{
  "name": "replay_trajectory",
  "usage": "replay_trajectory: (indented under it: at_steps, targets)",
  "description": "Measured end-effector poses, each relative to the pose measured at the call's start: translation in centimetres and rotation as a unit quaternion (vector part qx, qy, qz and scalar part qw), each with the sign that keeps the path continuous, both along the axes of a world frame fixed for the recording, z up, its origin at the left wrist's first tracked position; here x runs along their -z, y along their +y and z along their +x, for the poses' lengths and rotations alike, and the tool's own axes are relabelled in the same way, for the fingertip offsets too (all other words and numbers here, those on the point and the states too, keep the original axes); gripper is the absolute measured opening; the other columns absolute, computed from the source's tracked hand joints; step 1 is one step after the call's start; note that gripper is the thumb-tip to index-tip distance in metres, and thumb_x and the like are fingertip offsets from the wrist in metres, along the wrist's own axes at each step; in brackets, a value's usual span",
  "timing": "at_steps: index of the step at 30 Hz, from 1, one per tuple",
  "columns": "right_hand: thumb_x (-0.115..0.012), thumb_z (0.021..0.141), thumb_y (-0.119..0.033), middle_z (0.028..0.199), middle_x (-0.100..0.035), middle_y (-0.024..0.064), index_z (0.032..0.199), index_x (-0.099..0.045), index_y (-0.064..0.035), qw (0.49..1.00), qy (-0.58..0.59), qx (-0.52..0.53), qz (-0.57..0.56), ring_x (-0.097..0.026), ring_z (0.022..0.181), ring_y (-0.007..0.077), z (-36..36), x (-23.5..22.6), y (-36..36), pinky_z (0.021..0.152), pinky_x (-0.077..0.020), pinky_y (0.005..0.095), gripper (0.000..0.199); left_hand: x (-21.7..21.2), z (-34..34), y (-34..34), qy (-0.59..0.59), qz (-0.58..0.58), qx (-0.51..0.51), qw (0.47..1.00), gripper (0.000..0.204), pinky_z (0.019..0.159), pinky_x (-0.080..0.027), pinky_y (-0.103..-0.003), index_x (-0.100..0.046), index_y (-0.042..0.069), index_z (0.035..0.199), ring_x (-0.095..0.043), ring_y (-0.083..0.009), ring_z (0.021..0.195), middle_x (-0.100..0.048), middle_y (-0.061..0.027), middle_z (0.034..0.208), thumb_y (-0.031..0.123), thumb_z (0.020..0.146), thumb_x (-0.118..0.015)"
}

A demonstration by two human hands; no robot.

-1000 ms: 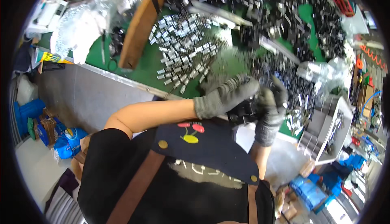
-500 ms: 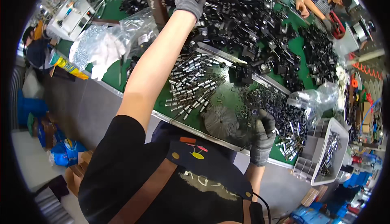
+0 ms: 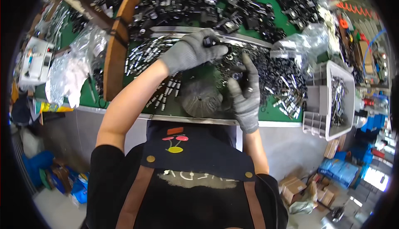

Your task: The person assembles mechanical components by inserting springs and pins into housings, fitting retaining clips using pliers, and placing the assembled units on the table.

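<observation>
- Nearest, at 6 o'clock from the round grey disc [image 3: 201,100] that serves as the clock's centre: a dark apron [image 3: 199,157] with a cherry motif, then the pale table edge [image 3: 199,120].
- At 3 o'clock, just beside the disc, the right hand [image 3: 247,94], in a grey knit glove, is spread, thumb and forefinger apart; whether anything touches its fingertips, I cannot tell.
- At 12 o'clock, the left hand [image 3: 193,51], gloved alike, is curled, with a small black part [image 3: 210,41] between thumb and fingers.
- That part seems light, stiff and hardly fragile; its smooth, glossy-looking surface may slide against knit fabric, so its sides, pinched between thumb and fingertips, look the surest hold.
- From 9 to 10 o'clock, slim silver pins [image 3: 169,88] fan out; dark rings [image 3: 266,67] spread at 2.
- Well apart at 3 o'clock, a grey crate [image 3: 309,123] holds metal pieces.
- At 10 o'clock stands a curved wooden piece [image 3: 116,60].
- Farthest, at 12, black parts [image 3: 178,4] heap beyond a metal strip [image 3: 245,38].
</observation>
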State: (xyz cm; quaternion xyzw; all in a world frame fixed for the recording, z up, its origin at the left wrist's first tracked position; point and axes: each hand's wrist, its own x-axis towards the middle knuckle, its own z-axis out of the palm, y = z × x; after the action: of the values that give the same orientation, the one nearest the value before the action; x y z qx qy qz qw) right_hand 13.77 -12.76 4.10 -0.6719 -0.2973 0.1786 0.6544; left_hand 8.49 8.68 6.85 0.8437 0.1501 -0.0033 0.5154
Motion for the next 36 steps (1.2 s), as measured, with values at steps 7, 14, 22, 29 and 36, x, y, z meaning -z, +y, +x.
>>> replay_trajectory:
  at_steps: [7, 14, 22, 29, 36]
  targets:
    - [-0.074, 0.091, -0.025, 0.115, -0.061, 0.0084, 0.137, -0.049, -0.0039, 0.971, 0.189, -0.122, 0.075, -0.058, 0.102, 0.014, 0.3, -1.6, -0.4, 0.084, -0.0502, 0.028, 0.056, -3.1, -4.7, -7.7, -0.227, -0.154, -0.079, 0.958, 0.044, 0.088, -0.049, -0.027, -0.061, 0.001, 0.116, -0.062, -0.0147, 0.097, -0.066, -0.006, 0.1, 0.039, 0.095, -0.067]
    - [-0.076, 0.087, -0.021, 0.091, -0.062, 0.0053, 0.12, -0.059, -0.0036, 0.985, -0.137, -0.065, -0.078, -0.062, 0.09, 0.015, 1.1, -2.6, -3.5, 0.074, -0.0525, 0.028, 0.041, 2.1, -5.0, -8.1, -0.182, -0.432, -0.198, 0.861, 0.042, 0.087, -0.052, -0.031, -0.063, 0.005, 0.118, -0.063, -0.0146, 0.094, -0.066, -0.0042, 0.102, 0.041, 0.096, -0.064]
    - [-0.075, 0.082, -0.014, 0.11, -0.06, 0.0158, 0.097, -0.072, -0.0054, 0.741, -0.442, 0.152, -0.482, -0.062, 0.082, 0.032, 15.8, 1.3, -11.3, 0.077, -0.0521, 0.0414, 0.018, 4.3, -7.1, -7.0, -0.122, -0.318, -0.129, 0.931, 0.052, 0.094, -0.052, -0.032, -0.059, 0.003, 0.126, -0.065, -0.0174, 0.099, -0.067, -0.0098, 0.116, 0.042, 0.092, -0.068]
    - [-0.073, 0.085, -0.008, 0.108, -0.064, 0.0107, 0.101, -0.069, -0.004, 0.947, -0.216, 0.145, -0.186, -0.062, 0.077, 0.0188, 9.4, -3.9, -6.2, 0.072, -0.0523, 0.0315, 0.018, 2.8, -8.4, -7.9, -0.113, -0.414, -0.013, 0.903, 0.062, 0.104, -0.045, -0.031, -0.048, 0.005, 0.144, -0.056, -0.016, 0.118, -0.06, -0.0045, 0.13, 0.033, 0.093, -0.07]
    - [-0.072, 0.089, -0.006, 0.104, -0.068, 0.0056, 0.103, -0.067, -0.0042, 0.966, 0.229, -0.022, 0.117, -0.059, 0.079, 0.0106, -2.0, -3.2, 0.1, 0.074, -0.0499, 0.023, 0.015, 4.4, -8.8, -8.0, -0.156, -0.455, 0.004, 0.877, 0.065, 0.101, -0.046, -0.031, -0.045, 0.007, 0.146, -0.057, -0.0154, 0.115, -0.057, -0.0042, 0.132, 0.039, 0.094, -0.068]
